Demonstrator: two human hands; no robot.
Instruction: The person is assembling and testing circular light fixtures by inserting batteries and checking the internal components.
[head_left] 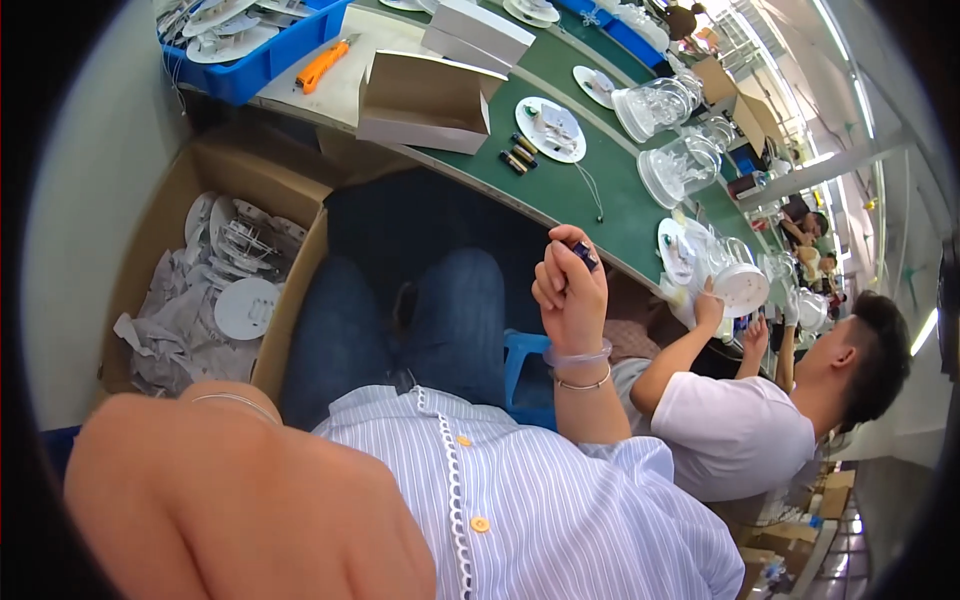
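Note:
My right hand is raised just off the near edge of the green bench, its fingers closed on a small dark blue battery. Most of the battery is hidden in the grip. My left hand looms large and close at the lower left, its back toward me and its fingers cut off or hidden. Ahead on the bench lies a round white base with a fitted compartment and a loose thin cord. Several dark batteries with copper ends lie beside it.
An open white box and orange cutter lie near a blue bin of white parts. A carton with round parts and paper stands left of my legs. Clear domes line the green bench. A co-worker sits right.

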